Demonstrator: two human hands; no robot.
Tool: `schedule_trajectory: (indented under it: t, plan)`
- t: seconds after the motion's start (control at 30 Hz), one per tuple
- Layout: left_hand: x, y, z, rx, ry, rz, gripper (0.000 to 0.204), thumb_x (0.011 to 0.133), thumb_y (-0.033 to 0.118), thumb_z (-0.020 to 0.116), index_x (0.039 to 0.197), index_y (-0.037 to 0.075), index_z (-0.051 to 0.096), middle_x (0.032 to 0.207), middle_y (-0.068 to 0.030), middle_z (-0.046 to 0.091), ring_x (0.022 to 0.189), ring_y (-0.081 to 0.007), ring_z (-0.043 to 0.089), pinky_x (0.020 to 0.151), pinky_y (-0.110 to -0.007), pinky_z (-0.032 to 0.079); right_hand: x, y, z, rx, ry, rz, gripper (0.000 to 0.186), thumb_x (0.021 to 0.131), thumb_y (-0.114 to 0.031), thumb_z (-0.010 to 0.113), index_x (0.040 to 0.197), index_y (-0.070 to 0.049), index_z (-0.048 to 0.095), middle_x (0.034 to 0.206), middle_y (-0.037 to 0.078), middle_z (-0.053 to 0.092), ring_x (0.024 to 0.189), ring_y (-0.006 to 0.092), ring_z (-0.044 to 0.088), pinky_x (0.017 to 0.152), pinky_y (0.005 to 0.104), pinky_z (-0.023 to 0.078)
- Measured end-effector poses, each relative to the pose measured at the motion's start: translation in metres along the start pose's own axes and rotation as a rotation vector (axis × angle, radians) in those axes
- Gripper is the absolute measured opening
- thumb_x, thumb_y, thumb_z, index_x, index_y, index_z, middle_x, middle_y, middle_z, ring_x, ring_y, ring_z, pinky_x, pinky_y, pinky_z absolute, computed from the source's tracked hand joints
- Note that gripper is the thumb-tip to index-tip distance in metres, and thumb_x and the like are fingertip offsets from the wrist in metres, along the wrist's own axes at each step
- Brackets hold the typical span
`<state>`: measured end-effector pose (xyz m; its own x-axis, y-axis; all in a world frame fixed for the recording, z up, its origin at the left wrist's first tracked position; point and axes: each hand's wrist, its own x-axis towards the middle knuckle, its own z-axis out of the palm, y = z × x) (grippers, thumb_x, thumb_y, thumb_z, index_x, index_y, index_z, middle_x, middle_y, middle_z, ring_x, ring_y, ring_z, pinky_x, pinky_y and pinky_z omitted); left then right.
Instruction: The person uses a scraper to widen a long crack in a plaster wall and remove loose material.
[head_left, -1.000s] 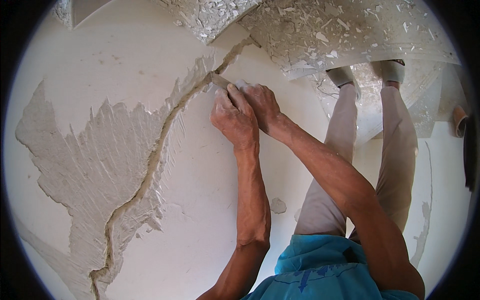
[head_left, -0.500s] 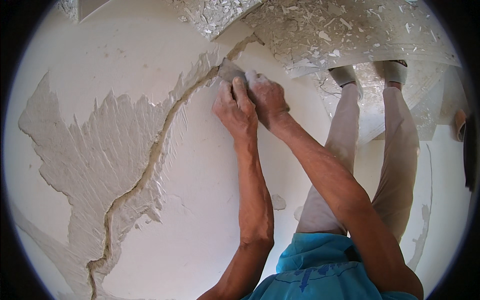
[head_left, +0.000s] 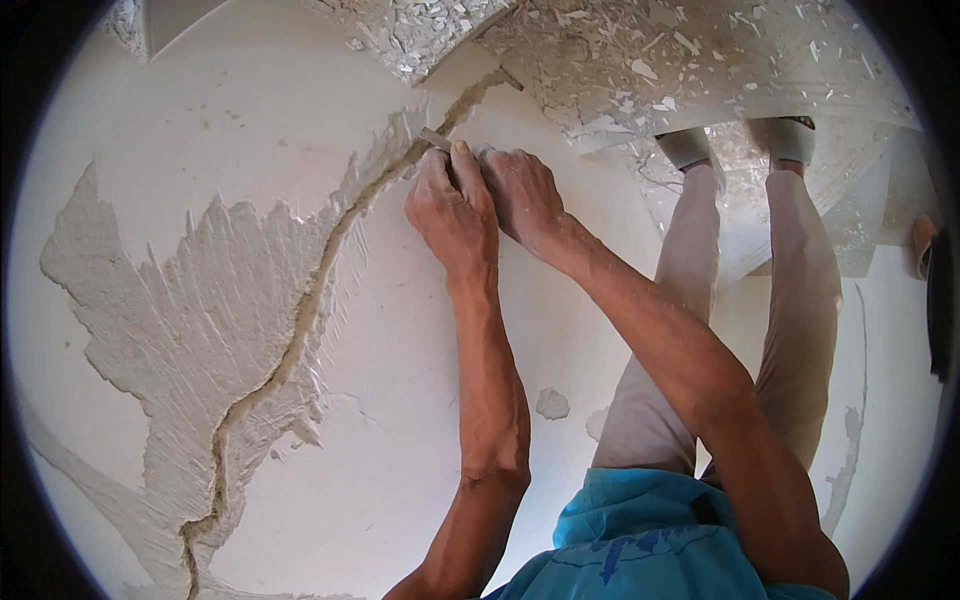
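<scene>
From here I see the left hand [head_left: 452, 208] and right hand [head_left: 525, 196] closed on the scraper [head_left: 434, 139], its blade over the upper crack [head_left: 325, 262]. Its broad face showed a moment ago; now I get a thin edge, both hands nearer the crack.

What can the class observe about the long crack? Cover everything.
The crack is a narrow, jagged, brownish groove with rough, plaster-like edges. It winds from lower left to upper middle, mostly through a scraped grey patch on the white wall. A scraper overlaps its upper part; whether they touch is unclear.
</scene>
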<state>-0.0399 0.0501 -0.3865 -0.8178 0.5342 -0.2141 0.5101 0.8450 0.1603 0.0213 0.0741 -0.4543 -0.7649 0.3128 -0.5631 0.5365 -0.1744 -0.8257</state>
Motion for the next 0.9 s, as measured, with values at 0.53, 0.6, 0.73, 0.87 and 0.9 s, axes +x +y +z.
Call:
schedule_trajectory:
  t: [0.53,0.6,0.73,0.87,0.9]
  plan:
    - [0.006,0.0,0.018,0.106,0.074,0.04,0.025,0.093,0.008,0.057,0.071,-0.005,0.054,0.064,-0.0235,0.056,0.055,-0.0386,0.055,0.054,-0.045,0.042,0.008,-0.002,0.003,0.048,0.011,-0.073,0.026,0.086,-0.028,0.067,0.091,-0.003,0.067,0.083,0.018,0.07,0.08,0.038,0.07,0.068,0.0465,0.058]
    - [0.007,0.001,0.02,0.109,0.088,0.042,0.025,0.093,0.008,0.056,0.071,-0.005,0.055,0.064,-0.0248,0.057,0.054,-0.0388,0.056,0.053,-0.046,0.042,0.009,0.001,0.005,0.075,0.023,-0.052,0.024,0.087,-0.028,0.066,0.091,-0.004,0.068,0.085,0.018,0.07,0.082,0.0374,0.07,0.069,0.0468,0.058]
    - [0.008,0.004,0.028,0.115,0.076,0.008,0.024,0.092,0.006,0.057,0.07,-0.004,0.053,0.065,-0.0238,0.056,0.057,-0.0409,0.055,0.055,-0.047,0.042,0.012,0.005,0.009,0.043,0.162,-0.145,0.025,0.088,-0.03,0.065,0.092,-0.005,0.067,0.088,0.017,0.07,0.087,0.0363,0.07,0.074,0.0469,0.058]
    - [0.014,0.002,0.037,0.243,0.126,0.071,0.024,0.09,0.008,0.058,0.07,-0.005,0.055,0.067,-0.025,0.057,0.06,-0.0437,0.057,0.057,-0.05,0.042,0.019,0.01,0.002,-0.017,0.052,-0.004,0.027,0.089,-0.03,0.063,0.095,-0.004,0.068,0.094,0.017,0.071,0.094,0.0359,0.069,0.079,0.046,0.057]
    - [0.019,-0.002,0.042,0.231,0.09,0.066,0.024,0.09,0.008,0.058,0.07,-0.005,0.056,0.067,-0.0256,0.058,0.062,-0.0441,0.057,0.058,-0.05,0.042,0.024,0.014,0.003,-0.017,0.044,0.058,0.027,0.089,-0.03,0.062,0.096,-0.004,0.068,0.094,0.017,0.071,0.094,0.036,0.069,0.079,0.046,0.057]
